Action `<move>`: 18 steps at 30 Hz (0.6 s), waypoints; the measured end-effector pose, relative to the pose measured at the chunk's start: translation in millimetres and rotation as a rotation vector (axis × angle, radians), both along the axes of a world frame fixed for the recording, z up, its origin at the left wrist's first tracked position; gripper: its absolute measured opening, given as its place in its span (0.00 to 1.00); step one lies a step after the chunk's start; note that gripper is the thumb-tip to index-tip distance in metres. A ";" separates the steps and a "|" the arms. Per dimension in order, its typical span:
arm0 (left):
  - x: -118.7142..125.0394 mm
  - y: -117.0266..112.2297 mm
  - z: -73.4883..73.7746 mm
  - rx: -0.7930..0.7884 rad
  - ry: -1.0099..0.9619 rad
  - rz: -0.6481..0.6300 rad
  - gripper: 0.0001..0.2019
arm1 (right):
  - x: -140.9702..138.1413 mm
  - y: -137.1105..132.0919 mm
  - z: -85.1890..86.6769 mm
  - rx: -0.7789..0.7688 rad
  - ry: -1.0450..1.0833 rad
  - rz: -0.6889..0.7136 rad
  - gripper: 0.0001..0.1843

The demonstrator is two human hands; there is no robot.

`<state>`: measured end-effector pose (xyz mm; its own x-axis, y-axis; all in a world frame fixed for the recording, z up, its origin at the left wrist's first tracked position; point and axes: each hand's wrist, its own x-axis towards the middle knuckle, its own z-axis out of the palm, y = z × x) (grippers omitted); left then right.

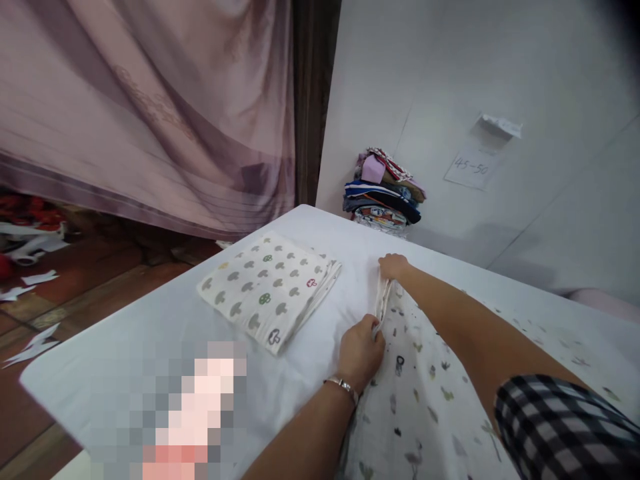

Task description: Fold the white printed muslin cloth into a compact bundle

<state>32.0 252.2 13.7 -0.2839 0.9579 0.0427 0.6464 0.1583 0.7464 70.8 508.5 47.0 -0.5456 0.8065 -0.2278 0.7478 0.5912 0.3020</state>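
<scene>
A thin white cloth (415,387) printed with small plants and other figures spreads over the right part of the table. My left hand (363,350), a bracelet at its wrist, is closed on the cloth's left edge. Farther along that same edge my right hand (395,267) pinches the cloth, its arm crossing over the fabric. Between the two hands the gathered edge runs in a short line. Left of them lies a folded white cloth (270,283) with grey, green and red mushrooms, touched by neither hand.
The white table (165,327) has its far corner near the wall. A stack of folded clothes (383,190) stands at the table's far edge. A pinkish curtain (200,113) hangs at the left. Paper scraps (35,343) lie on the tiled floor. A pixelated patch hides the lower left.
</scene>
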 end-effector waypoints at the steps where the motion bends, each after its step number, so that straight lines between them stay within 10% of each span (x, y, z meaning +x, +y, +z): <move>1: 0.0 -0.2 0.6 -0.009 -0.002 -0.004 0.10 | 0.8 0.4 -1.3 0.022 -0.006 0.017 0.20; 18: 1.6 0.0 0.1 -0.003 0.007 0.025 0.10 | 4.4 14.7 2.5 0.104 0.117 0.149 0.11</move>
<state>33.6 252.2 13.8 -0.3074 0.9507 0.0416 0.6474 0.1769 0.7413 75.2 523.2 49.5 -0.6784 0.7308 -0.0755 0.6881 0.6679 0.2836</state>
